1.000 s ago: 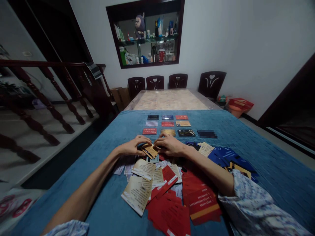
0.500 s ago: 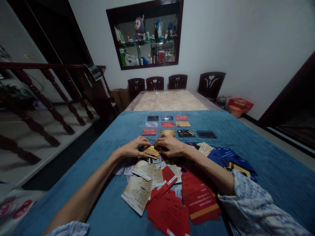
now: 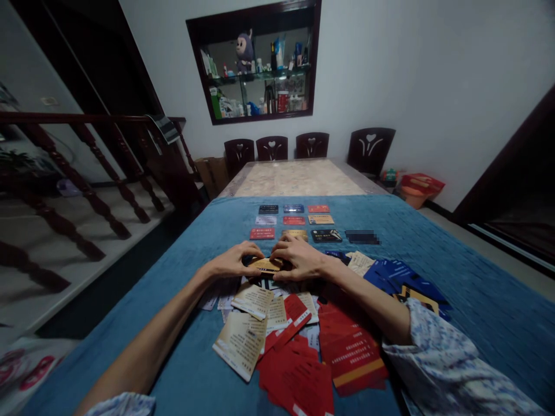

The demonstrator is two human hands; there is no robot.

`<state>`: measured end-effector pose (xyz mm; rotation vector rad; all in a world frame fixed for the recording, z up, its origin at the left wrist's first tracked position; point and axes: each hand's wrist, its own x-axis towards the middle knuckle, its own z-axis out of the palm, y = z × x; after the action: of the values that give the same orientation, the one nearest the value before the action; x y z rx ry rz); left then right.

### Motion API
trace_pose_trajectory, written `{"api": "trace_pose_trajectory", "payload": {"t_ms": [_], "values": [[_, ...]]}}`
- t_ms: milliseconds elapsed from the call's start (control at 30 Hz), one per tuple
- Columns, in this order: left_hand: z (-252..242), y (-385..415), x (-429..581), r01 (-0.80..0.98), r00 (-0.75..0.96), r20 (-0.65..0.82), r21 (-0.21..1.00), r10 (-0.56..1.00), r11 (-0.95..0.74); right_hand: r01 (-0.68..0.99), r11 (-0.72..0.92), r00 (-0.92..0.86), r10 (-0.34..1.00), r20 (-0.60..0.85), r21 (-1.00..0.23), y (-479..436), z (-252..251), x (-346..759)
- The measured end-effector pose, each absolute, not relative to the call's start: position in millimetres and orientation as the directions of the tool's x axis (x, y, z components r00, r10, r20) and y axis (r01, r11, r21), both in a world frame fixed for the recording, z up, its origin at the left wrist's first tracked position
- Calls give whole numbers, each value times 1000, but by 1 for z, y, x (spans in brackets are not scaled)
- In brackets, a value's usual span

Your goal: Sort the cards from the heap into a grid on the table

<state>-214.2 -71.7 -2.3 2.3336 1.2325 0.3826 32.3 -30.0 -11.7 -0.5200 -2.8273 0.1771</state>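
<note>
Left hand [image 3: 237, 261] and right hand [image 3: 301, 259] pinch the gold card [image 3: 265, 265] by opposite ends; uneven pressure could slip it onto the loose cards [image 3: 290, 335].

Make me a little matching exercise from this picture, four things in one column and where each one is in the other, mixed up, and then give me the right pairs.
Things
1. Gold-coloured card with black stripes
2. Fanned blue cards
3. Purple plush toy
4. Cardboard box

Places
A. On the glass shelf
B. Between the left hand and the right hand
C. Beside the leftmost dark chair
D. On the blue cloth, beyond the right forearm

Right pairs
1-B, 2-D, 3-A, 4-C
</note>
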Motion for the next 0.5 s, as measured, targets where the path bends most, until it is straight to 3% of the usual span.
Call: {"api": "trace_pose_trajectory", "payload": {"t_ms": [267, 400, 500], "values": [[-1, -72, -211, 642, 574, 38, 598, 818, -479, 237, 960, -892, 276, 359, -149, -29, -13, 34], [-2, -71, -213, 603, 589, 66, 627, 805, -492, 187, 979, -859, 204, 470, -84, -25, -16, 32], [-4, -69, -217, 588, 575, 101, 639, 812, -496, 240, 970, -815, 215, 538, -23, -21, -21, 30]]}}
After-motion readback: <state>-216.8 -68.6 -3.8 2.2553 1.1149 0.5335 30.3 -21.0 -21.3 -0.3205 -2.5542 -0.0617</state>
